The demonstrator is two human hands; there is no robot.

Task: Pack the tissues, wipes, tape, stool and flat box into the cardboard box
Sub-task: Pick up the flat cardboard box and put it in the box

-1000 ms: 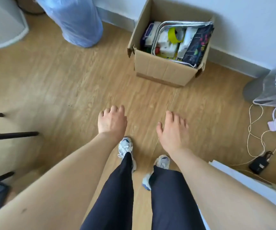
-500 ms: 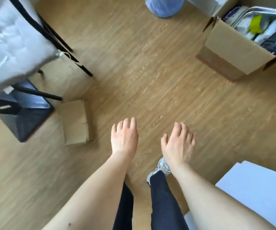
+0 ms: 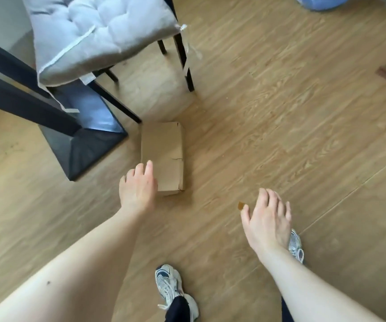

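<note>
Lying flat on the wood floor (image 3: 280, 112) just left of centre: the flat box (image 3: 164, 152), plain brown cardboard, long side running toward twelve o'clock, lid closed with a small tear at its right edge. Reaching down over the box's near-left corner, at about seven o'clock from its middle: the left hand (image 3: 138, 189), palm down, fingers (image 3: 149, 169) loosely spread and empty, the tips overlapping the cardboard in this view, though impossible to tell whether actually touching it. Hovering well apart at four o'clock from the box: the right hand (image 3: 267, 219), also palm down, fingers (image 3: 264, 196) open and fanned, gripping nothing. Lying on the floor just beside the right thumb: a small brown scrap (image 3: 241, 205). Standing at eleven o'clock from the box: a black-legged chair (image 3: 182, 56) carrying a grey tufted cushion (image 3: 94, 31), with a dark bin-like container (image 3: 82, 140) sitting beneath it, near the box's left side. Showing at six o'clock: a white-and-grey sneaker (image 3: 168, 284) under a dark trouser leg, a second sneaker (image 3: 295, 246) peeking out behind the right wrist. Peeking in at one o'clock, at the top edge: a blue plastic-wrapped object (image 3: 319, 2).
</note>
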